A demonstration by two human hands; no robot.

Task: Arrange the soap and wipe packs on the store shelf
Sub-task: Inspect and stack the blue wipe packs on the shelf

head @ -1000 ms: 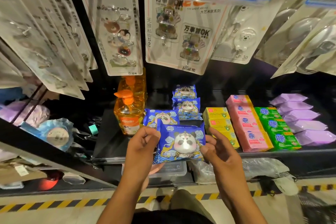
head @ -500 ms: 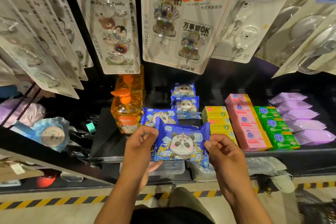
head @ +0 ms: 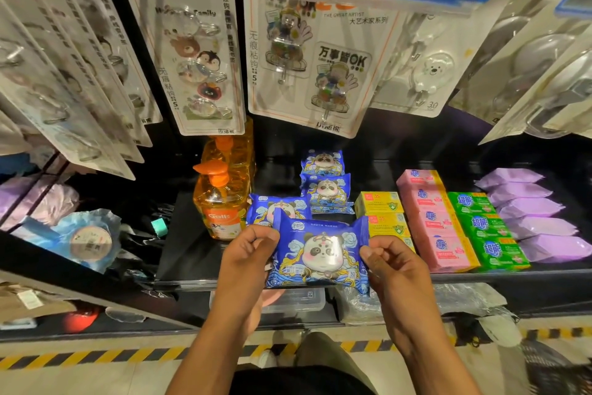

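Observation:
A blue wipe pack with a panda print (head: 320, 250) is held at the front edge of the black shelf (head: 192, 253). My left hand (head: 245, 253) pinches its left end and my right hand (head: 389, 261) pinches its right end. Behind it another panda wipe pack (head: 266, 207) lies on the shelf, partly hidden. Two more panda packs (head: 326, 192) sit further back in a column. To the right run rows of yellow soap boxes (head: 379, 202), pink soap boxes (head: 432, 221), green soap boxes (head: 483, 228) and purple wipe packs (head: 538, 218).
Orange pump bottles (head: 219, 199) stand left of the panda packs. Carded hook packs (head: 307, 67) hang low over the shelf's back. A clear plastic box (head: 298, 300) sits on the lower level. A yellow-black striped floor line (head: 96, 354) runs below.
The pack has dropped slightly toward the shelf's front edge and levelled out. My fingers have shifted to pinch its two ends more tightly.

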